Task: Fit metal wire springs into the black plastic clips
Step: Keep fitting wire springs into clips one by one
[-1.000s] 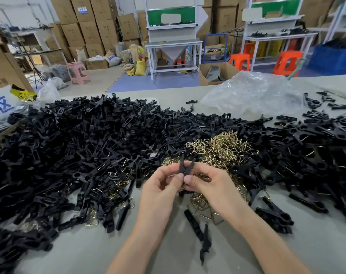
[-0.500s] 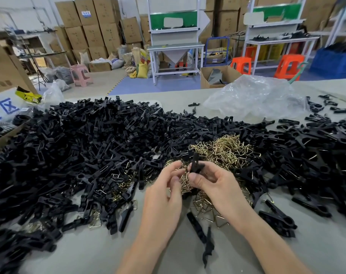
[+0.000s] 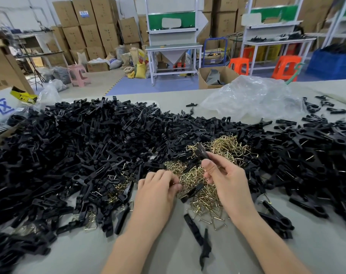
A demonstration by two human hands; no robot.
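Observation:
My right hand (image 3: 225,177) pinches a black plastic clip (image 3: 202,151) between thumb and fingers, holding it up over the heap of brass-coloured wire springs (image 3: 205,186) in the middle of the table. My left hand (image 3: 158,186) is lower and to the left, its fingers curled at the edge of the spring heap, pinching at a wire spring there. A huge pile of loose black clip halves (image 3: 79,155) covers the table's left and centre. More black clips (image 3: 316,155) lie heaped on the right.
Two single clip halves (image 3: 193,229) lie on the grey table (image 3: 247,258) between my forearms. A crumpled clear plastic bag (image 3: 251,97) sits at the back right. A cardboard box (image 3: 2,76) stands at the far left. Workbenches, stools and stacked cartons fill the room behind.
My hands have parted. The left hand let go of the clip and dropped down-left to the springs, while the right hand kept the clip and lifted it slightly.

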